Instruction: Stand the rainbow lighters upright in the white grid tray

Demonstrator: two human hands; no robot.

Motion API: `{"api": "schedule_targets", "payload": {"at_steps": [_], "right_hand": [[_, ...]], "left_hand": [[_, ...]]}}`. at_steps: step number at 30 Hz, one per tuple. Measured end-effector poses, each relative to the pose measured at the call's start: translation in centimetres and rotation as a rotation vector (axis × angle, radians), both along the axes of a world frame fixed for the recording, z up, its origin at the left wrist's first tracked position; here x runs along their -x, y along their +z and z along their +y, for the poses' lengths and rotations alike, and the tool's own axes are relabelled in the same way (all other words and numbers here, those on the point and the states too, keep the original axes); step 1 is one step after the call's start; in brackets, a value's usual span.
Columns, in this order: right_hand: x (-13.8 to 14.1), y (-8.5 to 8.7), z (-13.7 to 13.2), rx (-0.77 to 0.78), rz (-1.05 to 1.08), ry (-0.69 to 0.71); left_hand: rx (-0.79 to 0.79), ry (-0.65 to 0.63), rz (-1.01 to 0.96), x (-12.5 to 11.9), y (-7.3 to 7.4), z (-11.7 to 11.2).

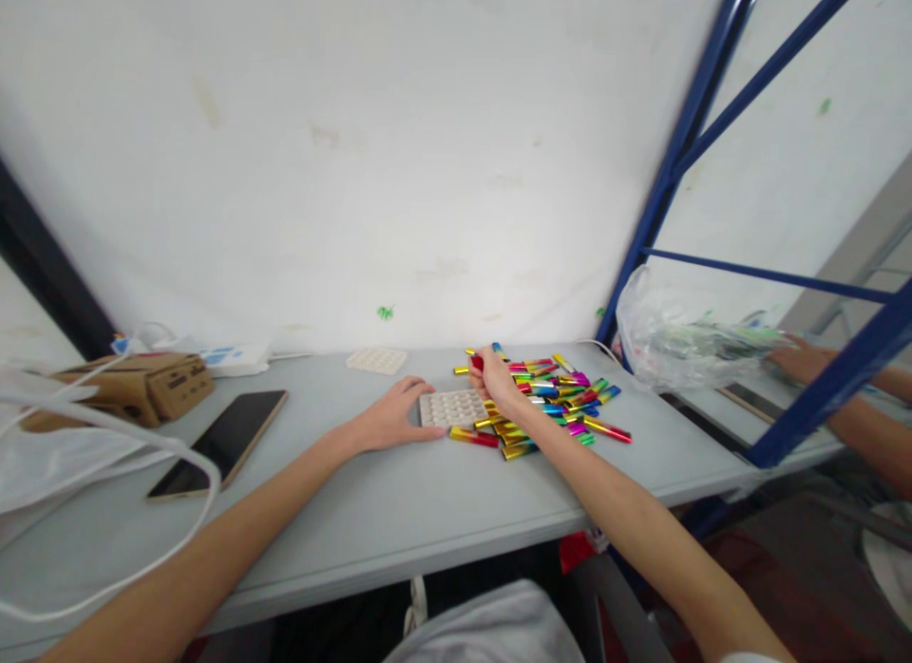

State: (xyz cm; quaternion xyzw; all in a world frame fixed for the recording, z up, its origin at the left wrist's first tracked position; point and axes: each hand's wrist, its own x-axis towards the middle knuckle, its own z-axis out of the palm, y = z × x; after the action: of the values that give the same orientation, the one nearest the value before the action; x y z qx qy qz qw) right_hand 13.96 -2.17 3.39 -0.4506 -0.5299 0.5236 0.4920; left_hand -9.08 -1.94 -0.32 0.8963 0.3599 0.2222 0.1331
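My left hand (396, 416) spans the left end of a small off-white tray (450, 409) with rows of round bumps or cups. Its thumb lies at the near edge and its fingers at the far one, gripping the tray flat on the desk. Closed above the tray's right end, my right hand (495, 383) pinches a shiny foil tube (477, 362), of which only a red end shows. A loose pile of multicoloured foil tubes (562, 397) lies beside and beneath that hand. One yellow-and-red tube (474, 437) rests along the tray's front edge.
Another off-white tray (377, 361) lies near the wall. To the left are a phone (220, 443), a cardboard box (149, 388) and a looping white cable (206, 464). A blue metal frame (659, 183) rises at right, by a plastic bag (662, 340) and another person's arms (855, 407).
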Motion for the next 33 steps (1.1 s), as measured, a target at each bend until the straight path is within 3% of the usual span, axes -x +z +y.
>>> {"api": "schedule_targets", "payload": {"at_steps": [5,10,18,26,33], "right_hand": [[-0.2,-0.5,0.3,-0.042,-0.029,-0.025],[-0.1,-1.6,0.9,-0.182,-0.027,0.060],[0.8,-2.7,0.8,-0.537,-0.396,0.139],[1.9,-2.4,0.7,-0.590,-0.411,0.064],[2.3,-2.0,1.1,-0.737,-0.718,0.071]], "left_hand": [[0.036,0.025,0.029,1.1,0.6,0.0],[0.026,0.012,0.018,1.5,1.0,0.2],[0.060,0.063,-0.004,1.4,0.7,0.4],[0.084,0.049,-0.065,1.5,0.8,0.6],[0.069,0.029,-0.107,1.6,0.2,1.1]]}}
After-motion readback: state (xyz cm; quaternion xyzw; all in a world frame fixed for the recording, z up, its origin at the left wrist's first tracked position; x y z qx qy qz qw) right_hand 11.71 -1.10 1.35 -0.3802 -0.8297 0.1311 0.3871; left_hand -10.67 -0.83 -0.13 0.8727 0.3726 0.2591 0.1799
